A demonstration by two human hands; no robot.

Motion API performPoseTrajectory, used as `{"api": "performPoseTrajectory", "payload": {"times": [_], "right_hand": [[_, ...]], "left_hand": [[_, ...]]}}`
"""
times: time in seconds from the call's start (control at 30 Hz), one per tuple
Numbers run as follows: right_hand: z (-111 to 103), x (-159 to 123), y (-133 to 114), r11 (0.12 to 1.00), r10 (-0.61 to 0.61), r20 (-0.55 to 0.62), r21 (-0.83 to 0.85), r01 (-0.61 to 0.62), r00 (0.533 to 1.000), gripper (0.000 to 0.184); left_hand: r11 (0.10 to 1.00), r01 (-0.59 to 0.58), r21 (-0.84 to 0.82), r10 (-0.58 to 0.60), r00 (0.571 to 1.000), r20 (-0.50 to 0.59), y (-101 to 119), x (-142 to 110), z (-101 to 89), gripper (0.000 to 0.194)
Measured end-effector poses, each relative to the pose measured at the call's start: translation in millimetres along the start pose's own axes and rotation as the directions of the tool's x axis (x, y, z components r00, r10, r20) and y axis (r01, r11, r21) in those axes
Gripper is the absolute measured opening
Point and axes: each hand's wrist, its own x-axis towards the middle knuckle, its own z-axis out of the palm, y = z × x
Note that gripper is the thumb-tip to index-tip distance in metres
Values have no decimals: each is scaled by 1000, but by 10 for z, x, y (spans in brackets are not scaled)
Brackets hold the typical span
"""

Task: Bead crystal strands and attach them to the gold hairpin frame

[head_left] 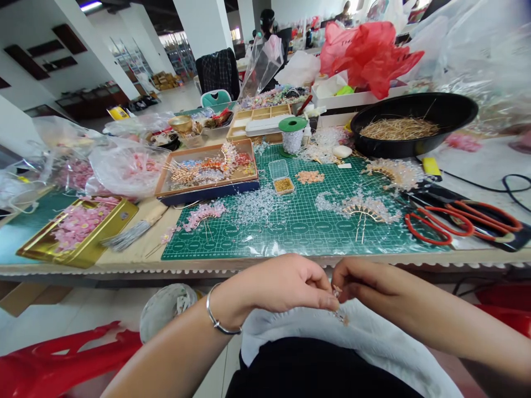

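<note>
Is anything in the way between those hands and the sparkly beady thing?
No, nothing visible. The small beaded piece is right at the fingers of the left hand and right hand, which partly hide it.

L grip (292,284) + R grip (369,281) pinch beaded pc (341,317) | clr beads (257,207) on grn mat (269,240) | blk bowl (388,148) R

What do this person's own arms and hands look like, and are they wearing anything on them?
The left hand and right hand are ungloved, and no sleeves show on the forearms. A narrow, shiny silver-coloured bracelet circles the left wrist, while no jewellery shows on the right one.
</note>
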Motion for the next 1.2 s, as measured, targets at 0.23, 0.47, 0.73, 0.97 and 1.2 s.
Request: {"api": "performPoseTrajectory", "payload": {"times": [0.23,0.47,0.73,0.97,1.2], "right_hand": [[89,31,-2,927,115,140,340,-157,983,30],[182,83,147,857,95,157,489,-161,983,38],[147,69,121,877,2,185,473,-91,983,40],[177,81,88,834,28,137,543,-99,990,45],[248,58,219,690,78,30,719,-76,996,40]], "left_hand": [[993,-2,117,2,1000,-2,48,3,-44,24],[995,-27,96,31,999,-41,30,-14,-60,27],[981,-10,195,23,998,-63,93,5,-82,18],[995,-47,90,52,996,-66,93,2,-93,20],[1000,-4,-16,2,995,-103,67,-55,-131,14]]}}
